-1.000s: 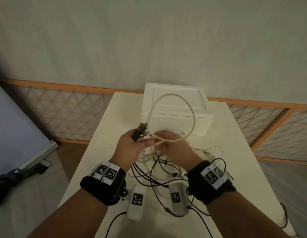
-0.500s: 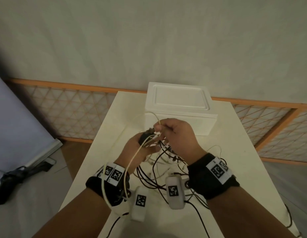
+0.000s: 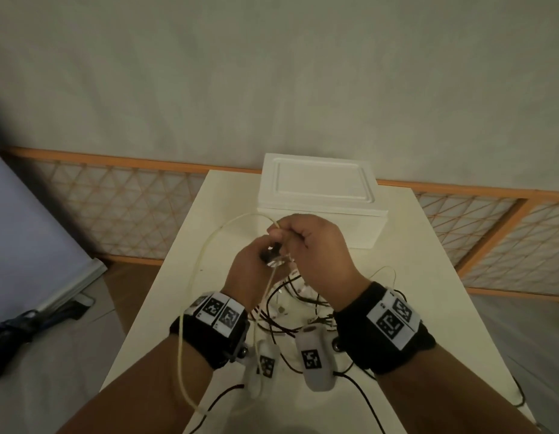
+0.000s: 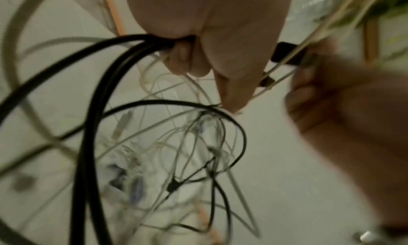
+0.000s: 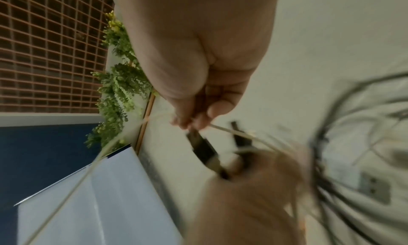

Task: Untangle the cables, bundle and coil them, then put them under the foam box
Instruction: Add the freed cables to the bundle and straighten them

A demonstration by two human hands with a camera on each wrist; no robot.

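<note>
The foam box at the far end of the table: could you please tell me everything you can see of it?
The foam box is white and rectangular, of matte foam by its look, with a raised rim around a sunken panel on top. It sits flat at the far end of the table, closed side up, just beyond both hands. No cable lies on it, and neither hand touches it.

foam box point(image 3: 319, 211) behind cables point(image 3: 290, 311) | both on table point(image 3: 428, 277)

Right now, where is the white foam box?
In the head view, the foam box sits at the table's far edge, just beyond both hands.
</note>
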